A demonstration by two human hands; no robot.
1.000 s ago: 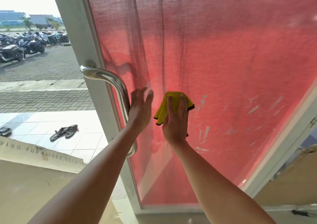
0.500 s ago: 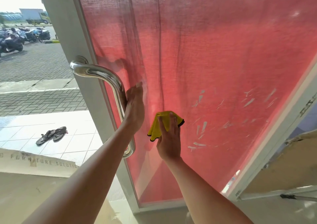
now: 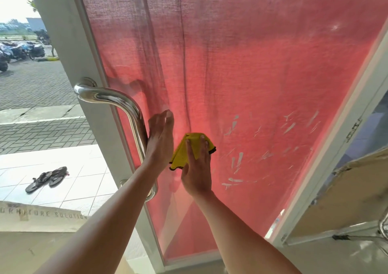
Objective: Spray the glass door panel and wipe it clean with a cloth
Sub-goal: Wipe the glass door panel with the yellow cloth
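white tiled floor (image 3: 88, 168), black sandals (image 3: 47, 178) on it

Bright daylight falls on a white tiled porch (image 3: 88, 168) where a pair of dark sandals (image 3: 47, 178) lies. Beyond it, grey brick paving (image 3: 37, 84) runs to what look like parked motorcycles (image 3: 23, 50).

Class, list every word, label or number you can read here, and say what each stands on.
"URNITURE SOLUTION": faded capitals on the pale low panel, lower left; its start is cut off by the picture's edge.
The motorbikes: any plates are too small to read.
Nothing readable on the glass door panel, yellow cloth or sandals.
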